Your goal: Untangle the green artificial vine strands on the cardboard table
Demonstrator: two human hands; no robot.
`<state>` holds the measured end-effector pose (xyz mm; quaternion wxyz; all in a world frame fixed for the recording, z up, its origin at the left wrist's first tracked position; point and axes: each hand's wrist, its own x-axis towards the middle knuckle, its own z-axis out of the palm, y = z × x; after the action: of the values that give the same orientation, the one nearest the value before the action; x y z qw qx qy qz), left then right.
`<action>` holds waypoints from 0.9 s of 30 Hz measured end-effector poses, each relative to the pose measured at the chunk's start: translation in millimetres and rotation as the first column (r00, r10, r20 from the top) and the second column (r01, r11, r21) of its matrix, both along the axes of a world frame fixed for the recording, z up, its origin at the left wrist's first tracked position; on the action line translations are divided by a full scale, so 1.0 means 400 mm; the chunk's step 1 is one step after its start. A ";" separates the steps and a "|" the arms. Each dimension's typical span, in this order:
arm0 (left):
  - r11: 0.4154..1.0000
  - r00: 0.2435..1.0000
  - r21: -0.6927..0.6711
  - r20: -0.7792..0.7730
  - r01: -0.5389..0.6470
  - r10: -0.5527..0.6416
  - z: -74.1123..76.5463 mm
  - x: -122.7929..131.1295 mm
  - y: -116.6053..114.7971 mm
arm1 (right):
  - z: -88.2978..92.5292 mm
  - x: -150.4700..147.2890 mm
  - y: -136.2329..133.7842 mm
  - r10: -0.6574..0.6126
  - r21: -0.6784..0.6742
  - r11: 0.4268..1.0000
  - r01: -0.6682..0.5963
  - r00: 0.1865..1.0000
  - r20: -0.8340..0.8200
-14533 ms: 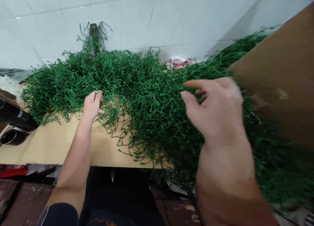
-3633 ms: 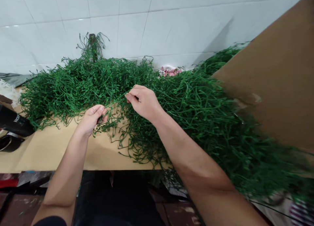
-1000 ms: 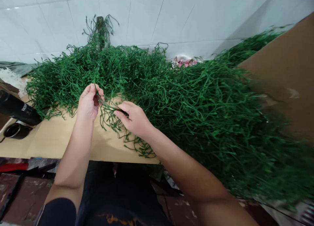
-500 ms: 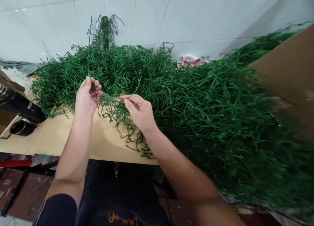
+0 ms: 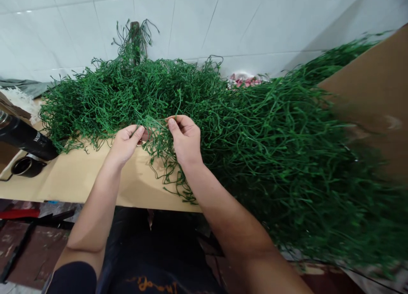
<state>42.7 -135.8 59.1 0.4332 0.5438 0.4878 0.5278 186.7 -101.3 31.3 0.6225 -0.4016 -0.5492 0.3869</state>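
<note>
A long heap of thin green artificial stems (image 5: 255, 124) with small bud-like tips covers most of the table. My right hand (image 5: 186, 136) pinches a green stem (image 5: 179, 100) between thumb and forefinger, its tip sticking up above the fingers. To the left of it, my left hand (image 5: 129, 143) is closed, thumb against the fingers, at the front edge of the heap. Green strands lie right at its fingertips, but what it grips is too small to make out. Loose stems hang down between and below the two hands onto the tan table covering (image 5: 86, 170).
A black vacuum flask (image 5: 27, 134) lies tilted at the left, beside a dark cup (image 5: 28, 166). Brown cardboard (image 5: 369, 94) rises at the right. Pink pieces (image 5: 245, 80) sit at the back by the white tiled wall (image 5: 191, 21). An upright post (image 5: 135, 43) stands behind the heap.
My left hand has come down and to the right, its fingers now closer to my right hand. My right hand has lifted slightly, still pinching a stem.
</note>
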 end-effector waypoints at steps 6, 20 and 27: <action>0.997 0.984 0.078 -0.175 -0.002 0.015 0.001 0.002 -0.003 | 0.036 0.022 0.004 0.324 -0.043 0.945 -0.323 0.914 0.243; 1.000 0.999 -0.013 0.025 0.022 -0.021 -0.027 -0.026 -0.025 | 0.023 -0.002 0.051 -0.211 0.323 0.917 -0.234 0.402 0.891; 0.998 0.998 0.011 -0.015 -0.054 0.054 -0.063 0.035 -0.138 | 0.013 -0.062 0.109 -0.222 0.281 0.916 -0.287 0.223 0.949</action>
<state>56.6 -191.0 33.8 0.4122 0.5367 0.5029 0.5377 161.7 -57.8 36.6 0.2012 -0.4052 -0.8900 -0.0569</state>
